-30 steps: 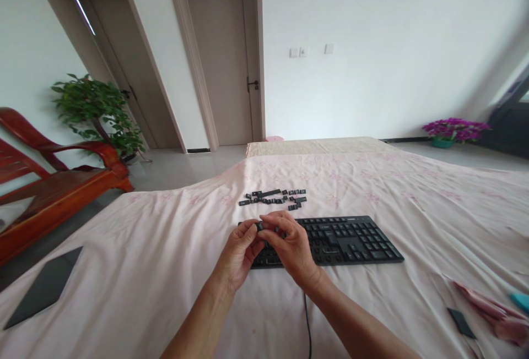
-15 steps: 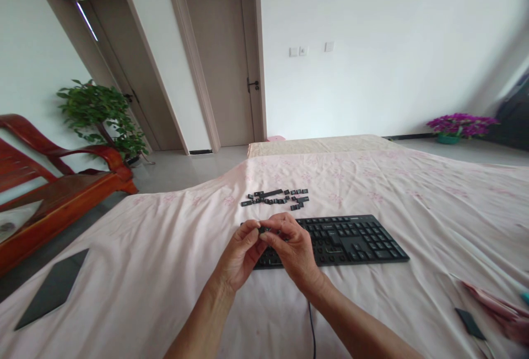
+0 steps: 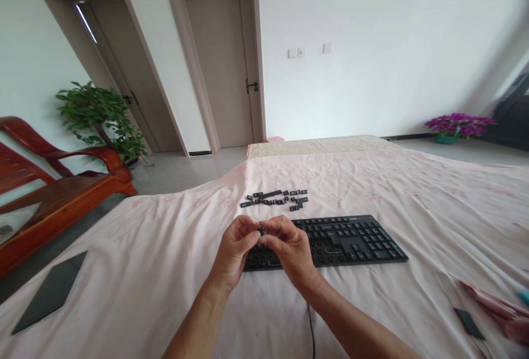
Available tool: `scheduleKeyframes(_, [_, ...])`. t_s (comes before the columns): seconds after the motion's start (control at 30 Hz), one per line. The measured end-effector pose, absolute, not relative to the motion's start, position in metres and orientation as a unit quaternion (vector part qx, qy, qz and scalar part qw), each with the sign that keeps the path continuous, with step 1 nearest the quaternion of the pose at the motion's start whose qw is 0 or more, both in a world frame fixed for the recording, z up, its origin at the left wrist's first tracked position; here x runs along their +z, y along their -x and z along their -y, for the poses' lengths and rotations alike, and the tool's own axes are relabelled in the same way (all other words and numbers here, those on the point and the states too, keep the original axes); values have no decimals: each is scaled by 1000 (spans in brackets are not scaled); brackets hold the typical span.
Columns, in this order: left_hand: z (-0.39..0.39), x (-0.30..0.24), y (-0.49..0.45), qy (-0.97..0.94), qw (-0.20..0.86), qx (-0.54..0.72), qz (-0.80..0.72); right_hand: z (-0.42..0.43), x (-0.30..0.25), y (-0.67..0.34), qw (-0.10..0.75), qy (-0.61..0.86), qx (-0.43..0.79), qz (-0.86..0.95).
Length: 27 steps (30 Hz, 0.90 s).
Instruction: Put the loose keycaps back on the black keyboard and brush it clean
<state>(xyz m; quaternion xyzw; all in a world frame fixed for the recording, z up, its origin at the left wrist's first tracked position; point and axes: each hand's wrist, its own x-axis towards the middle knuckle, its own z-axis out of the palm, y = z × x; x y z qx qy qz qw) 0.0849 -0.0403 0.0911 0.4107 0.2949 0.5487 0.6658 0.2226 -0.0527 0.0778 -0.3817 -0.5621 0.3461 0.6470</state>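
Above the left part of a black keyboard, my two hands meet fingertip to fingertip. My left hand is closed in a pinch on a small dark keycap, mostly covered by the fingers. Thumb and forefinger of my right hand are pinched at the same spot; what they grip, if anything apart from the keycap, is too small to make out. Several loose black keycaps lie on the cloth behind the keyboard, a long spacebar among them. Bare key sockets show on the keyboard's left part.
A pale pink cloth covers the surface, with folds. A dark flat tablet-like slab lies at left, a small black piece at right. The keyboard's cable runs toward me. A wooden armchair stands at left.
My left hand has shifted slightly left and its fingers have curled closer. The right hand has moved a little to the left; both still meet at the fingertips.
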Motion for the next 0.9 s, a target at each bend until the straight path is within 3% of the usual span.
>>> scheduleKeyframes(0.5, [38,101,-76,-560,511,557,-337,60,81,-212,640,389,488,448])
scheduleKeyframes(0.9, [42,106,-70,-651,360,552,-376,62,79,-208,635,389,529,406])
